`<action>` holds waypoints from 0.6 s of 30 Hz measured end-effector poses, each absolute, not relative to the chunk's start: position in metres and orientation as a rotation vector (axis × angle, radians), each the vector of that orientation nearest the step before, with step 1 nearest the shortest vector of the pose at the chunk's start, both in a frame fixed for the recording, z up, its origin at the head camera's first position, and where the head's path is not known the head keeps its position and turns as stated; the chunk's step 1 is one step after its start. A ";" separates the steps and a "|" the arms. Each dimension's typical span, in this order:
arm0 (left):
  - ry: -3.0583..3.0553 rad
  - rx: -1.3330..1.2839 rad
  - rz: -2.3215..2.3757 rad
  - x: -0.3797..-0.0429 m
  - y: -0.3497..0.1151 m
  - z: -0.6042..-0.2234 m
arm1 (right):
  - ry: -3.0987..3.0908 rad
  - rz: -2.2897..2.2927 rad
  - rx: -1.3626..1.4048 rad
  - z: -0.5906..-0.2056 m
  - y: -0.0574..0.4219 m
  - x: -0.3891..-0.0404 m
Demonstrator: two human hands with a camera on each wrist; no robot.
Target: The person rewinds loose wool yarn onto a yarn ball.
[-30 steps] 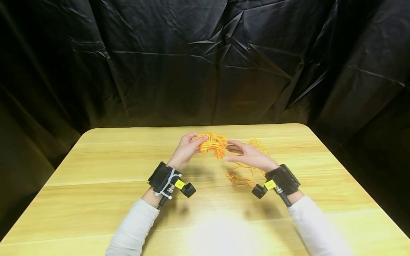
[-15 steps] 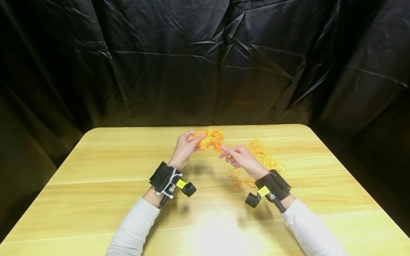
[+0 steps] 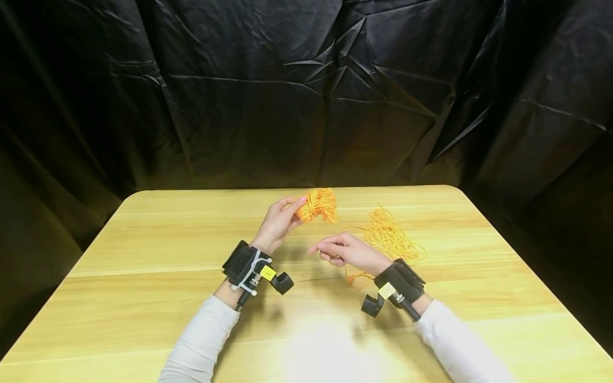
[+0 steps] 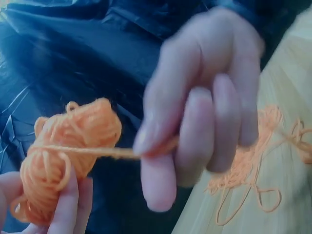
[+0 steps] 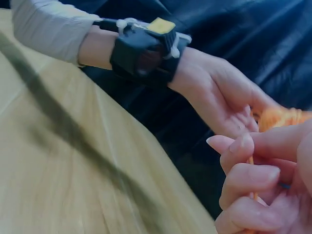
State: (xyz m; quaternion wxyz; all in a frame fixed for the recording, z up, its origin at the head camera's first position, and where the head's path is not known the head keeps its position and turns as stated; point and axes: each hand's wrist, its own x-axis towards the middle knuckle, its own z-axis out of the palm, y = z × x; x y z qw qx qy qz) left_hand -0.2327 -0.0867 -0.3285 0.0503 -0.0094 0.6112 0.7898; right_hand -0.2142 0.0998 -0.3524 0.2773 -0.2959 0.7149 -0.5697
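Note:
A bundle of orange yarn (image 3: 320, 205), drawn in at its middle, is gripped at one end by my left hand (image 3: 279, 221) above the table. Below and to the right of it, my right hand (image 3: 351, 251) pinches a strand of yarn (image 4: 117, 152) between thumb and index finger. In the left wrist view that strand runs straight from the bundle's middle to the pinch. The right wrist view shows the strand (image 5: 251, 161) passing into the curled fingers. My left palm hides part of the bundle there.
A loose heap of orange yarn (image 3: 390, 236) lies on the wooden table (image 3: 143, 298) beyond my right hand, with a loop (image 3: 356, 276) trailing by the wrist. Black sheeting (image 3: 249, 133) hangs behind the table's far edge. Each wrist wears a black strap with a camera.
From beside the bundle, my right hand has moved down and toward me, its fingers now pinching the strand. My left hand still grips the bundle, which has tilted slightly upward.

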 end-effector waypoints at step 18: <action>1.852 0.294 2.047 -0.232 -0.088 -0.337 | 1.695 -1.864 -0.410 -0.343 0.108 -0.251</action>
